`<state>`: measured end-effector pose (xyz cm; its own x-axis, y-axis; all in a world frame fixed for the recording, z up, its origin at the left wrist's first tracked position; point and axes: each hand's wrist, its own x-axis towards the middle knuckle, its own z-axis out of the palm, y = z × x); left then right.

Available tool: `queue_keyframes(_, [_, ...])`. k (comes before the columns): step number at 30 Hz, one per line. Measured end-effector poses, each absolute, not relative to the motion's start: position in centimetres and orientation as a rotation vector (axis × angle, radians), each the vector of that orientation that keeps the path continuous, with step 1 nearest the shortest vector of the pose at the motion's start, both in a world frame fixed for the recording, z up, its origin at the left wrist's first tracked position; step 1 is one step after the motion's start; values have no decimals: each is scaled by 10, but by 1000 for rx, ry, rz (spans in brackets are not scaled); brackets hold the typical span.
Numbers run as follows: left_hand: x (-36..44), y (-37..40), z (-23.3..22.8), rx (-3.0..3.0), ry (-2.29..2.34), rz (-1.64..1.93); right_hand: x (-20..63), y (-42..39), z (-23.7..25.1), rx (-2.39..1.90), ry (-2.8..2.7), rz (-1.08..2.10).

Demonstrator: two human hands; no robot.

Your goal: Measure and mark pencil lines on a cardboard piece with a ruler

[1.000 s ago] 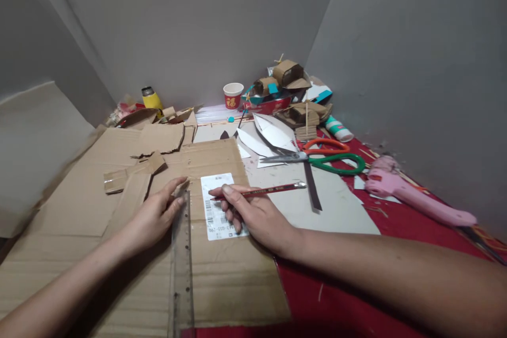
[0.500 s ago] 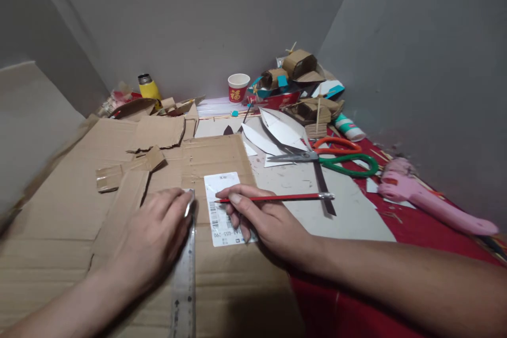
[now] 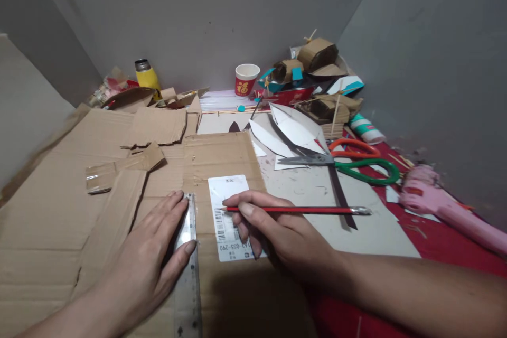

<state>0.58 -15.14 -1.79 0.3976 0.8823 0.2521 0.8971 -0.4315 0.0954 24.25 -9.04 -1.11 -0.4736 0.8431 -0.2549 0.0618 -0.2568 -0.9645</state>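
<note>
A clear ruler (image 3: 189, 285) lies lengthwise on a brown cardboard sheet (image 3: 233, 285). My left hand (image 3: 154, 253) rests on it with the fingers stretched out and the thumb apart, pressing its far part against the sheet. In my right hand (image 3: 269, 222) a red and black pencil (image 3: 304, 210) is pinched near its point. That point is over a white printed label (image 3: 229, 185) stuck on the cardboard, to the right of the ruler. Part of the label is hidden behind the fingers.
Scissors (image 3: 366, 169) with orange and green handles lie beyond my right hand, near white paper pieces (image 3: 297, 127). At right is a pink glue gun (image 3: 447, 206). A red paper cup (image 3: 246, 82), a yellow bottle (image 3: 147, 76) and cardboard models (image 3: 317, 58) stand at the back.
My left thumb has moved away from the fingers, and the left hand now lies flatter on the ruler. The pencil is still in my right hand. The whole view has shifted a little.
</note>
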Motion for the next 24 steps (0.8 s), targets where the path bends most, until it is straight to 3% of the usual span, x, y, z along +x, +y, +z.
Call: queue_keyframes(24, [5, -146, -21, -2590, -1530, -195, 243, -87, -7, -1164, -1435, 1838])
